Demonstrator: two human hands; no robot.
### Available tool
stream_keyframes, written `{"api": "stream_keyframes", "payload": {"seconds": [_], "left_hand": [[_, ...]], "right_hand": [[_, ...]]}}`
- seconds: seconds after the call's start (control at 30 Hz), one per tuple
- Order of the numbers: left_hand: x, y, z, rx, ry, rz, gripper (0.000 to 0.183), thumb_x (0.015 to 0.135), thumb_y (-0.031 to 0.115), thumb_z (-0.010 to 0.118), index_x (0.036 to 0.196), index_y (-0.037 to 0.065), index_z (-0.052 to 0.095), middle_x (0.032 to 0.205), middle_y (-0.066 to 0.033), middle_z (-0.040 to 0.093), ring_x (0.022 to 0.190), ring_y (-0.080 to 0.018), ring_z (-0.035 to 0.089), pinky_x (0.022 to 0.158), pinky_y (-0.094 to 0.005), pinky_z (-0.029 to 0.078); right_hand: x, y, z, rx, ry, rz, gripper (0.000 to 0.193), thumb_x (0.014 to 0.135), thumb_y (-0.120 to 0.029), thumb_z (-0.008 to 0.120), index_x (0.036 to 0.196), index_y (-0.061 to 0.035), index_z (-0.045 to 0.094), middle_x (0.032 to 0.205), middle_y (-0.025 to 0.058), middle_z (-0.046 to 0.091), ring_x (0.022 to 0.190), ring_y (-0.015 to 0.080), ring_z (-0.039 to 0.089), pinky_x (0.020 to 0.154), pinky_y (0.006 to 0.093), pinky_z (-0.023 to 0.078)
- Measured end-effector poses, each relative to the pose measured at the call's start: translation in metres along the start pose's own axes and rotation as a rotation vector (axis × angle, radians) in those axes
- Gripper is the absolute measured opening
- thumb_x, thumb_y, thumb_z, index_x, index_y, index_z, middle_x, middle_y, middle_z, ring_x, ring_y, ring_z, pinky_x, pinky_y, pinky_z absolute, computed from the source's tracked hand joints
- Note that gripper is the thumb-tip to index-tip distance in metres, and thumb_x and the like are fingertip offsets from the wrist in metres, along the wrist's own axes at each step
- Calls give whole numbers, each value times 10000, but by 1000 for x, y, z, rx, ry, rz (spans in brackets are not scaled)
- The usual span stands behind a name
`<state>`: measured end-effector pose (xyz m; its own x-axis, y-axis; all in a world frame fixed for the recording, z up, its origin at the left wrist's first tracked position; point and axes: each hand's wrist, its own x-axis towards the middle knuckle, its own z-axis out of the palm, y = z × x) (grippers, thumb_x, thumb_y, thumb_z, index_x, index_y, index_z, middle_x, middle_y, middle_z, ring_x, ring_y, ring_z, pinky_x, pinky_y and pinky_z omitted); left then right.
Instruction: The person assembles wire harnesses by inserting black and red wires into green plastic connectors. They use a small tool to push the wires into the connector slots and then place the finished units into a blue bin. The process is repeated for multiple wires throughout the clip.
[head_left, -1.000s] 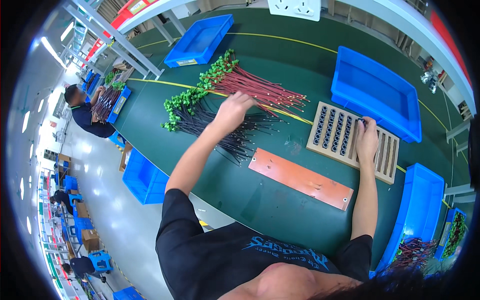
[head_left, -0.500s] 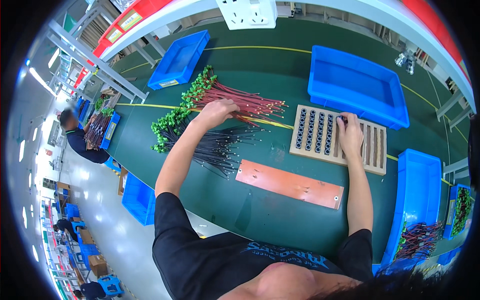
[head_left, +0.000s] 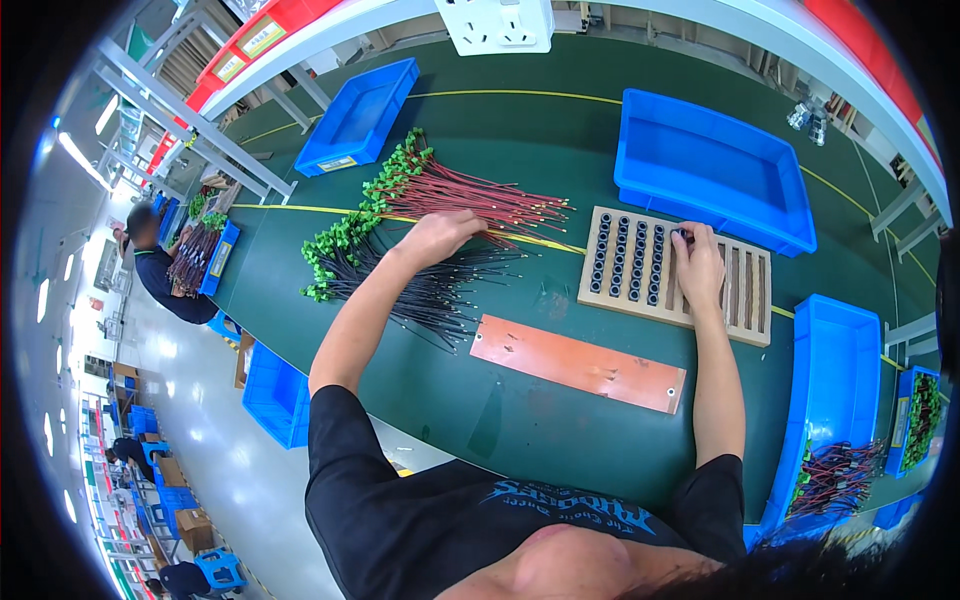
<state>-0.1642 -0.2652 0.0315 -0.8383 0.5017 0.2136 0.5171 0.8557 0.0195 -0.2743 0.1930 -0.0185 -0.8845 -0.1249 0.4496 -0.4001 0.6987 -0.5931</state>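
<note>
My left hand (head_left: 443, 238) is closed, thumb and fingertips together, between the tips of the red wires (head_left: 490, 197) and a spread of black wires (head_left: 430, 290). What it pinches, if anything, is hidden. Both bundles have green connectors (head_left: 405, 170) at their left ends. My right hand (head_left: 700, 268) reaches over a light wooden slotted tray (head_left: 592, 291). Its fingertips close on a small black round part at the far end of a slot. Left of that hand, several rows of black ring-shaped parts (head_left: 637, 262) stand in the tray; slots right of it show bare wood.
An orange-brown flat board (head_left: 575, 362) lies nearest me on the green table. Blue bins stand at the back left (head_left: 360, 118), the back right (head_left: 715, 175) and the right (head_left: 835, 370), the last holding wire assemblies (head_left: 835, 478). Another person (head_left: 165, 270) sits at far left.
My left hand has moved slightly toward me and to the right, off the red wires toward the black ones. The right hand stays at the same slot.
</note>
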Motion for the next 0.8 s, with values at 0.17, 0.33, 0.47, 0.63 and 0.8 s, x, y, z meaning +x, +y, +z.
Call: {"api": "stream_keyframes", "payload": {"seconds": [0.17,0.33,0.47,0.63,0.8], "left_hand": [[0,-8,-11,-17,170,-64,131,898,50,690,1026,39,714,993,-115,699,920,-335,704,778,-426,588],[8,-29,-57,-139,437,-264,136,868,-6,735,1002,-20,709,964,-161,711,886,-372,698,796,-411,567],[-10,-60,-87,-372,605,-503,99,881,-16,756,975,-11,725,872,-88,722,770,-172,726,692,-298,555],[-28,-87,-109,-378,627,-546,82,891,-10,777,945,-35,721,908,-71,752,802,-133,721,737,-267,585],[-22,-88,-104,-791,599,-685,126,991,93,704,1012,-32,704,914,-99,760,807,-148,733,748,-275,592]], "right_hand": [[0,2,1,3,-5,9,187,991,-223,670,1122,-90,659,1020,110,676,912,339,690,754,477,542],[1,0,-2,15,-5,14,182,990,-221,671,1116,-89,664,1020,112,677,912,339,692,758,473,542],[0,-4,-1,15,-14,20,179,990,-216,671,1113,-87,667,1015,114,679,907,339,692,761,473,544],[0,-4,-1,33,-11,15,182,991,-217,671,1116,-86,665,1026,117,679,912,339,690,759,475,545],[1,0,0,14,-14,6,182,991,-214,670,1112,-79,660,1031,113,675,920,333,687,760,469,546]]}}
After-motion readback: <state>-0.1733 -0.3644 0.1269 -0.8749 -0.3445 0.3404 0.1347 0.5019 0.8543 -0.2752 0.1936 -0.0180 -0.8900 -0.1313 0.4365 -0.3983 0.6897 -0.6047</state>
